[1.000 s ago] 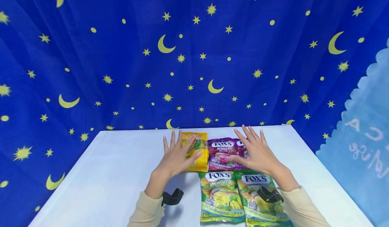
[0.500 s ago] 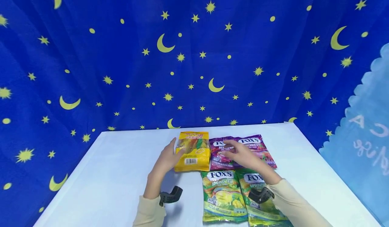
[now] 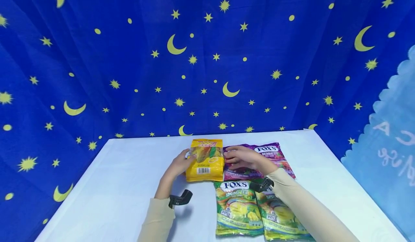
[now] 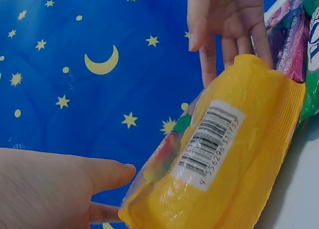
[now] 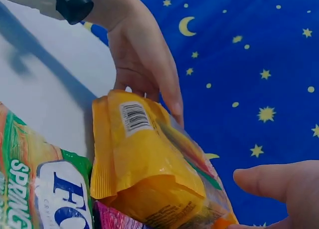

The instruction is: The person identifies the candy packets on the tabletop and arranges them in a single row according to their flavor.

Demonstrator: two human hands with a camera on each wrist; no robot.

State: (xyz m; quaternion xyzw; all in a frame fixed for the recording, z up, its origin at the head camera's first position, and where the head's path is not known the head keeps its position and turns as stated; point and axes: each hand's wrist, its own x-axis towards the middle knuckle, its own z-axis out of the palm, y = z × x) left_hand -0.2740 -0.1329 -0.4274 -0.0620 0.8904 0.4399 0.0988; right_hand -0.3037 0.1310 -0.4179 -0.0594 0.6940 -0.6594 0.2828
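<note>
A yellow candy bag point(image 3: 207, 164) with a barcode and a clear window lies at the table's far side. My left hand point(image 3: 179, 162) is at its left edge, thumb over the bag's top, other fingers alongside. My right hand point(image 3: 244, 157) reaches over a purple Fox's Berries bag point(image 3: 241, 175), its fingertips right at the yellow bag's right edge. In the left wrist view the right hand's fingers point(image 4: 227, 19) are nearly straight, tips hidden behind the yellow bag. In the right wrist view the left hand point(image 5: 147, 54) stands at the bag's opposite side, fingertips partly hidden.
Another purple Fox's Berries bag point(image 3: 273, 152) lies to the right. Two green Fox's Spring Tea bags point(image 3: 238, 213) lie in front, one partly under the right sleeve point(image 3: 304, 202). A blue star-and-moon curtain point(image 3: 201, 72) hangs behind the white table point(image 3: 113, 184).
My right hand has moved left from the purple bags to the yellow bag's right edge. My left hand has drawn back to the yellow bag's left edge. The bags stay in place.
</note>
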